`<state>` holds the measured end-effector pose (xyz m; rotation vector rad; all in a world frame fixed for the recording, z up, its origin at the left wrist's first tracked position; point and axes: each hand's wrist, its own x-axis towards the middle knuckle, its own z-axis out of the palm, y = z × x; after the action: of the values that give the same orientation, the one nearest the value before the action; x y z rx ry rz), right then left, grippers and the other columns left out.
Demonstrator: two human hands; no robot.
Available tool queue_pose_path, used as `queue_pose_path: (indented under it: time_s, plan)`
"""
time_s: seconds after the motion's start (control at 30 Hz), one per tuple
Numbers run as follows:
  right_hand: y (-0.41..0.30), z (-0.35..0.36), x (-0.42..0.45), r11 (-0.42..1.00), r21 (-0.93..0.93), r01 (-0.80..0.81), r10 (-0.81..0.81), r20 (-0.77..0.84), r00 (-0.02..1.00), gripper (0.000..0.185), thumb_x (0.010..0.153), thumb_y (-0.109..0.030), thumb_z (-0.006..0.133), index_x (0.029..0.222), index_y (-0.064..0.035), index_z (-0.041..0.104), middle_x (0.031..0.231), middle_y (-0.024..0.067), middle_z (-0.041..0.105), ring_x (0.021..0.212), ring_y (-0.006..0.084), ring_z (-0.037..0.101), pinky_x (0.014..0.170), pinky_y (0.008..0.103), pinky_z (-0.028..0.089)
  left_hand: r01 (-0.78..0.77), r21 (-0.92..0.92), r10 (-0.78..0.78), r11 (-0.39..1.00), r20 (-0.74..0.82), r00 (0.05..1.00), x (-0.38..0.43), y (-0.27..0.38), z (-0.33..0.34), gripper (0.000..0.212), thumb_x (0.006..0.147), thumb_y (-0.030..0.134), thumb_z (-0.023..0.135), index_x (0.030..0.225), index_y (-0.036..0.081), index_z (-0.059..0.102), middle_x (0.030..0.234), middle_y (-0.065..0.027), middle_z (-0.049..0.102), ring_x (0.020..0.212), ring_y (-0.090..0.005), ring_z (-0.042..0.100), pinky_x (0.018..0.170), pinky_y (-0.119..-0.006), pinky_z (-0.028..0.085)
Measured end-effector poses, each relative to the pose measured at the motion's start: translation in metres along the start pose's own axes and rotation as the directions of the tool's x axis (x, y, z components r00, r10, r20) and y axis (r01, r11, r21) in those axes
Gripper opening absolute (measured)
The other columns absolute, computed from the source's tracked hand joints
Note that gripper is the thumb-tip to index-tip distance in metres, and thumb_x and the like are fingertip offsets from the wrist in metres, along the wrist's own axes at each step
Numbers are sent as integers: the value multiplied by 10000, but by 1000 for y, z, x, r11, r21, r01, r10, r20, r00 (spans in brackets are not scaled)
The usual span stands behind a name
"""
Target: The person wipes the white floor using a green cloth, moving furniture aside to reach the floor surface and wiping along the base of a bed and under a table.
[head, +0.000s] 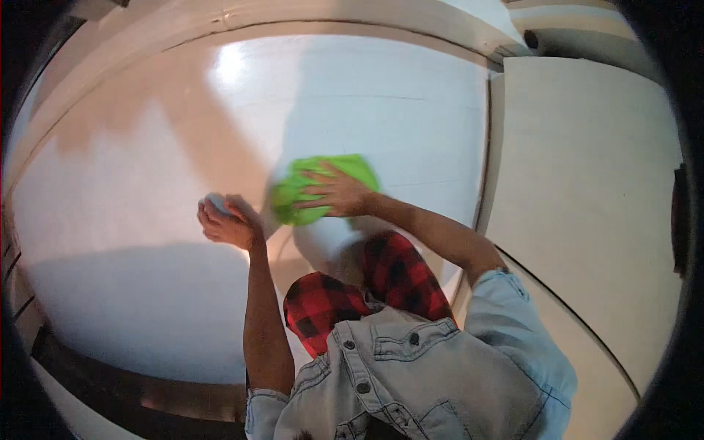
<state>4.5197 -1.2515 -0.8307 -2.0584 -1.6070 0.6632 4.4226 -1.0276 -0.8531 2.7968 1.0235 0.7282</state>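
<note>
A bright green cloth [358, 168] lies bunched on the white floor [385, 121]. My right hand [341, 190] is spread over it, fingers apart, pressing it down; the cloth's left side is blurred. To the left, my left hand [231, 223] is curled palm-up around a small pale bluish object [217, 203]. The fingers hide most of that object, so its exact kind cannot be told. The left hand appears to be above the floor, apart from the cloth.
My knees in red and black checked trousers [324, 297] are bent just below the cloth. On the right stands a cream panel [583, 154] with a dark handle [680, 220] at its far edge. A pale skirting [341, 27] borders the floor's far side. Broad shadows cross the floor.
</note>
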Motion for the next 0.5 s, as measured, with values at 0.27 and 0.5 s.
queue_pose_path:
  time_s: [0.27,0.5]
  plan:
    - [217,-117,-229,197,259,-946,739,-673,-30,727,826,-523,464,1254,56,367,1318,232,319,1238,364,272,1032,446,189,19,53,-26,998,120,992,-2,32,8,475,903,384,342,1231,41,367,1238,-150,379,1125,-327,385,881,-491,313]
    - [20,31,-235,122,464,-877,842,-516,-156,671,854,-340,489,1324,53,215,1358,221,266,1270,362,213,1044,466,98,60,143,-92,988,224,970,-3,15,1,491,914,393,302,1268,54,329,1265,-143,344,1176,-330,332,911,-499,291]
